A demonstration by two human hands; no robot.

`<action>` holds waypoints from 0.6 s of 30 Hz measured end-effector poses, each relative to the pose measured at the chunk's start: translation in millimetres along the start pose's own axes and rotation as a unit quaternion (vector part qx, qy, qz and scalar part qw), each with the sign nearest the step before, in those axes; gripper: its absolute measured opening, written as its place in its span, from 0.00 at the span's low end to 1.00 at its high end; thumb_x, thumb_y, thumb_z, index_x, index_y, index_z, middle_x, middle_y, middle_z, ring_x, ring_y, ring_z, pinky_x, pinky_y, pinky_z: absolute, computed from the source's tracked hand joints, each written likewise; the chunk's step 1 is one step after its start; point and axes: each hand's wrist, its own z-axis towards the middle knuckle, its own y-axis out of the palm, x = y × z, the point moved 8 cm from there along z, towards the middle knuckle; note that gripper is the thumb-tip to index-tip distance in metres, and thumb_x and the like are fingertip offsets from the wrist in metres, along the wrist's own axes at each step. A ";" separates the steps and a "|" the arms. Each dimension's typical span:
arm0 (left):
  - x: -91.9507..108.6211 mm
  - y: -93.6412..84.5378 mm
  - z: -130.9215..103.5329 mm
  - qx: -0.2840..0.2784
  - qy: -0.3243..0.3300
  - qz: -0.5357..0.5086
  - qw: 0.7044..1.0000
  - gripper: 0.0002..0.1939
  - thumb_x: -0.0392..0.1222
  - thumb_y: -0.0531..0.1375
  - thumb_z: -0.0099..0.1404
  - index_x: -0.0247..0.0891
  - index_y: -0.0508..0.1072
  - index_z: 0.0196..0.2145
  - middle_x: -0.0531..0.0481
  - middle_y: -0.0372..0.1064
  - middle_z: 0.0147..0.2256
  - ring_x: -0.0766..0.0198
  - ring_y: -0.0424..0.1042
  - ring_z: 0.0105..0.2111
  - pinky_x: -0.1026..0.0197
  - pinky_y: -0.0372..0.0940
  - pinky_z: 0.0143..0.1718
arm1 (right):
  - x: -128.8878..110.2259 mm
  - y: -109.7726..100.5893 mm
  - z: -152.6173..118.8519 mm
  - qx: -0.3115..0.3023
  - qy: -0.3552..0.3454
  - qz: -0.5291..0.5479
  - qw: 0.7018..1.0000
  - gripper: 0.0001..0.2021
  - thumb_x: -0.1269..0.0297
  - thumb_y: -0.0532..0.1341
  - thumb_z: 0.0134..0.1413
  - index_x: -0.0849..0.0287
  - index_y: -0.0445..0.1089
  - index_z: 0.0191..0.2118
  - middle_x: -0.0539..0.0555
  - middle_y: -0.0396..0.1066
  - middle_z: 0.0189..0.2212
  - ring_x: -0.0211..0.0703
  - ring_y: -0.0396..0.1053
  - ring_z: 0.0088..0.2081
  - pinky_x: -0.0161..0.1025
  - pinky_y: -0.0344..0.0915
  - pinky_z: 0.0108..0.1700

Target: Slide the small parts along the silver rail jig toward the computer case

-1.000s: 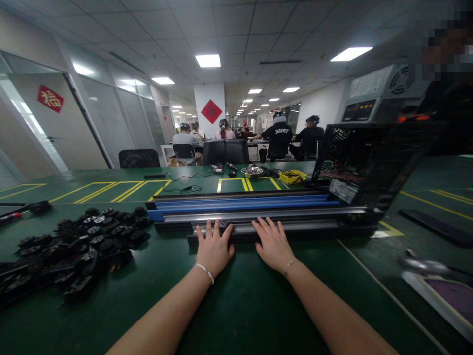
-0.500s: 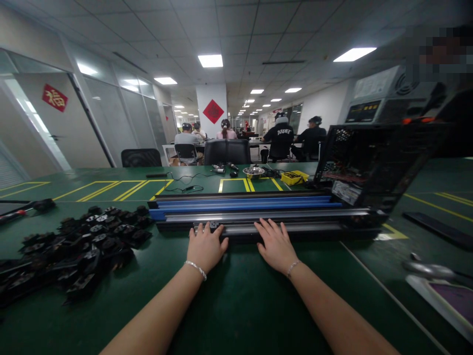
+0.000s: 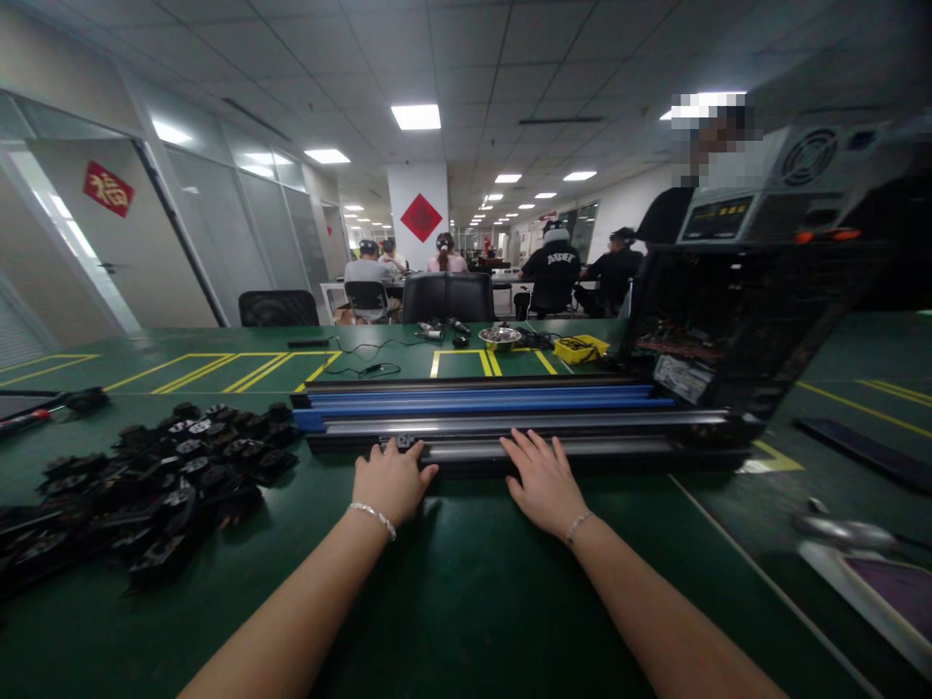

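A long black-and-silver metal rail point(image 3: 466, 450) lies crosswise on the green table. My left hand point(image 3: 389, 481) has its fingers spread over the rail's left part, and a small black fitting point(image 3: 402, 443) sits on the rail at its fingertips. Farther right, my right hand point(image 3: 543, 481) rests with fingers apart and fingertips on the same rail. Just behind lie another silver rail point(image 3: 582, 421) and blue rails point(image 3: 481, 399), parallel to it. The undersides of both hands are hidden.
To the left is a heap of black plastic parts point(image 3: 196, 466). An open computer case point(image 3: 772, 320) stands at the rails' right end. A metal bowl point(image 3: 500, 337) and yellow tray point(image 3: 581, 349) stand behind. A phone-like device point(image 3: 881, 597) lies right. Several people sit beyond.
My left hand has moved a little to the left along the rail, and the small black fitting has shifted left with it. My right hand stays put. A person at right has moved left.
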 end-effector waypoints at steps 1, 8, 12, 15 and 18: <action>-1.7 -0.7 0.2 -0.006 -0.001 -0.001 1.000 0.27 0.60 0.45 0.60 0.52 0.61 0.55 0.38 0.61 0.53 0.43 0.61 0.51 0.43 0.58 0.45 | 0.0 -0.1 0.0 0.001 0.001 0.000 1.000 0.27 0.63 0.51 0.52 0.52 0.53 0.59 0.51 0.50 0.61 0.48 0.43 0.61 0.53 0.32 0.61; -10.1 -0.4 0.7 -0.045 -0.018 -0.001 0.999 0.29 0.61 0.46 0.60 0.50 0.59 0.56 0.37 0.58 0.55 0.42 0.62 0.51 0.45 0.59 0.44 | -0.3 0.5 -0.2 0.002 0.001 -0.002 1.000 0.26 0.63 0.51 0.52 0.52 0.54 0.59 0.51 0.50 0.61 0.48 0.43 0.61 0.53 0.32 0.61; -14.1 6.6 1.5 -0.061 -0.038 -0.007 0.997 0.33 0.64 0.46 0.57 0.52 0.54 0.58 0.35 0.50 0.60 0.37 0.58 0.53 0.42 0.57 0.45 | 0.1 1.1 -0.1 0.001 -0.001 -0.001 1.000 0.26 0.63 0.51 0.52 0.51 0.54 0.59 0.51 0.50 0.61 0.48 0.43 0.61 0.53 0.32 0.61; -16.8 14.5 3.6 -0.075 -0.044 -0.026 0.996 0.35 0.66 0.46 0.56 0.55 0.50 0.60 0.36 0.45 0.61 0.34 0.55 0.55 0.40 0.57 0.45 | -0.4 1.0 -0.2 0.002 -0.004 0.000 1.000 0.26 0.63 0.51 0.52 0.51 0.55 0.58 0.51 0.50 0.61 0.48 0.43 0.61 0.53 0.32 0.61; -17.5 17.8 5.8 -0.078 -0.036 -0.039 0.996 0.35 0.67 0.43 0.57 0.54 0.49 0.60 0.36 0.44 0.62 0.35 0.53 0.56 0.38 0.56 0.46 | 0.1 0.9 -0.4 -0.001 0.002 0.001 1.000 0.26 0.64 0.51 0.51 0.52 0.55 0.58 0.52 0.50 0.61 0.48 0.43 0.61 0.53 0.32 0.61</action>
